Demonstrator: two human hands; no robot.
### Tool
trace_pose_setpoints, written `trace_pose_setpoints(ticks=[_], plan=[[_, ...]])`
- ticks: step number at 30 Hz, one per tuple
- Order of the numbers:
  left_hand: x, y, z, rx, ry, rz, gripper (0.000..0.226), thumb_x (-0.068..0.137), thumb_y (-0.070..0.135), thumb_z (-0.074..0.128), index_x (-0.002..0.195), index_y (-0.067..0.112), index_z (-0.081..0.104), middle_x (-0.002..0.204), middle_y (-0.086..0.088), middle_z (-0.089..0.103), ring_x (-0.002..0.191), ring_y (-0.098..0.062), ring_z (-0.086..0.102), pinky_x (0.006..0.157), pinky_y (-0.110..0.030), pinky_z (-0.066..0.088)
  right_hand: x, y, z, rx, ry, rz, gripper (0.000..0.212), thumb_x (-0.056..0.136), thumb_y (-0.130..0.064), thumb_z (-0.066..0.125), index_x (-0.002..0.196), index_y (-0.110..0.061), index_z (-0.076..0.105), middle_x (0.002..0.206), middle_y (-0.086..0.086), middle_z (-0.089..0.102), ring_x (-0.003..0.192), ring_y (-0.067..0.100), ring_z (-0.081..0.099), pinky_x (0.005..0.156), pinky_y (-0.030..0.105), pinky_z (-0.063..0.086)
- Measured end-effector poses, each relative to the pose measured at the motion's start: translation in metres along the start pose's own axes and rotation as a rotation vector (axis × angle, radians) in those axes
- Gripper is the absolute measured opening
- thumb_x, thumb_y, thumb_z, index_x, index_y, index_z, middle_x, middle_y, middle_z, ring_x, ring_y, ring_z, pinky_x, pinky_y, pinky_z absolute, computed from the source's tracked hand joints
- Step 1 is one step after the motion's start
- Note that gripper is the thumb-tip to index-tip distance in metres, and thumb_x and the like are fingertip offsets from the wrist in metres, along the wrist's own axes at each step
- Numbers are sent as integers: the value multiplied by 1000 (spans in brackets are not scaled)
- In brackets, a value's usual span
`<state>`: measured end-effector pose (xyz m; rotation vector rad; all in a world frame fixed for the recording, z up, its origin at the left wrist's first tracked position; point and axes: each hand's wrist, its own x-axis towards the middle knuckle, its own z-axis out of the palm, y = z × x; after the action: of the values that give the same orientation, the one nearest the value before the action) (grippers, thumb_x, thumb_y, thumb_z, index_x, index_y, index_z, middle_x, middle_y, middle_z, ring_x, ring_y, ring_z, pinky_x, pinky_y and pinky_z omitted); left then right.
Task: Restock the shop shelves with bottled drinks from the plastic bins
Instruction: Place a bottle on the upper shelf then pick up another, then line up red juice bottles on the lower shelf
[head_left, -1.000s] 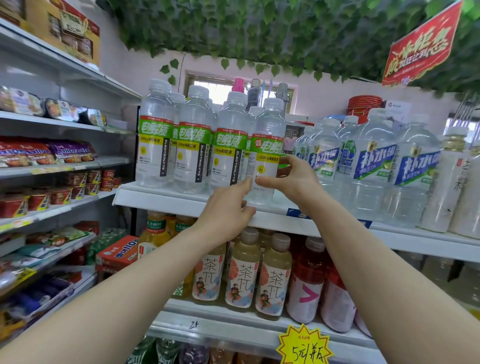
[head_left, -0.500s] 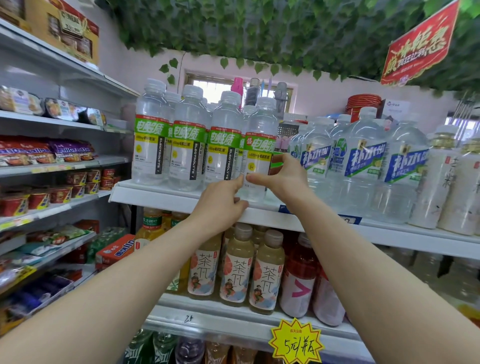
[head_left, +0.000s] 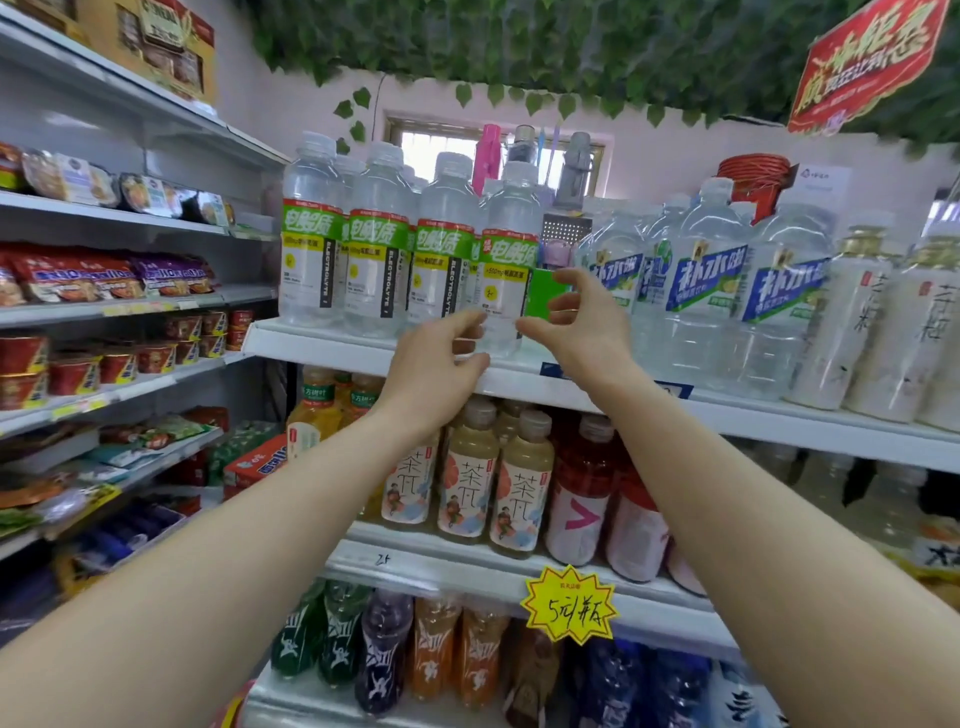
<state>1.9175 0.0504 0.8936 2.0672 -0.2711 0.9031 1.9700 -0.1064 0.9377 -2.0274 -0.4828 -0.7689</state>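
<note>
Down low and closest to the camera, the shelves look well filled: sports-drink bottles (head_left: 384, 654) behind a yellow price star (head_left: 569, 605), and tea bottles (head_left: 467, 488) one level up.

Up on the top shelf (head_left: 322, 343), both hands sit at the base of the rightmost electrolyte bottle (head_left: 506, 270). It's standing upright at the front edge, just beside three matching bottles (head_left: 311, 260).

- **Left hand** (head_left: 436, 364): the fingers are bent with the tips right at the bottle's lower left. Honestly can't tell if it's pinching it or just touching.
- **Right hand** (head_left: 582, 322): it's loosely curled with a clear gap between thumb and fingers. The thumb tip is at the bottle's right edge, and it's gripping nothing as far as I can see.

My read is that this bottle is basically placed and that front row looks done.

How much is left is anyone's guess, because the plastic bins aren't in frame at all. Further back it gets murky:

- I can't count the rows behind the front bottles.
- A green item (head_left: 545, 293) is half hidden behind the right hand, so I can't ID it.
- The blue-label water bottles (head_left: 701, 280) to the right smear out toward the edge.
</note>
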Motion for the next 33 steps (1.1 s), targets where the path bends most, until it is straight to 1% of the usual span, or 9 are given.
trace_pose_setpoints(ticks=[6,11,14,16,18,21,26,29,33], plan=[[-49,12,27,-64,12,-1,33,89,16,67,121,25,65,103,9,69,92,-4,65,91,-25,51,-69,38,-28,-8,14,-78,39,83,-14,77,119,-17,64,96,1,68,87,17,68,88,38,57],[-94,8,71,-141,-134,1,28,86,11,69,112,21,67,97,3,70,89,-10,66,87,-30,55,-145,77,-60,-100,24,-85,30,84,-7,74,113,-14,69,95,-8,68,88,6,66,88,25,55],[-123,8,102,-197,-245,15,27,86,11,69,112,20,67,96,6,70,88,-9,67,82,-22,54,-188,101,-78,-165,4,1,28,85,-3,71,112,-10,70,97,-7,69,86,3,64,84,16,50],[-143,11,122,-235,-322,17,26,85,9,70,109,19,67,94,7,70,86,-8,67,77,-17,53,-217,115,-88,-184,14,87,26,86,-3,70,111,-9,70,96,-4,69,86,8,65,83,18,51],[-162,15,142,-268,-394,20,26,84,9,71,108,19,67,94,5,69,83,-6,66,75,-19,54,-247,127,-100,-216,26,164,25,86,-3,70,111,-9,71,97,-2,70,86,13,67,84,23,54],[-187,21,172,-328,-494,29,27,84,7,71,108,20,67,92,5,68,80,-6,66,78,-14,51,-288,143,-120,-266,59,247,25,86,-3,71,111,-9,71,97,0,72,88,14,69,85,24,55],[-230,40,214,-370,-634,51,29,81,7,70,107,20,66,95,4,69,85,-10,66,81,-19,51,-350,162,-158,-313,66,365,22,89,-2,70,111,-5,70,97,0,69,86,7,63,80,10,50],[-253,58,239,-386,-690,36,31,81,6,71,102,27,65,94,4,69,83,-8,65,77,-13,48,-378,177,-183,-315,93,423,21,90,-4,70,110,-9,71,97,-2,70,87,7,64,80,11,50],[-281,89,275,-400,-736,19,26,84,10,72,106,22,67,95,6,67,82,-5,64,76,-14,48,-405,202,-223,-310,101,490,21,90,-6,70,109,-15,72,97,-5,71,88,6,65,82,12,50]])
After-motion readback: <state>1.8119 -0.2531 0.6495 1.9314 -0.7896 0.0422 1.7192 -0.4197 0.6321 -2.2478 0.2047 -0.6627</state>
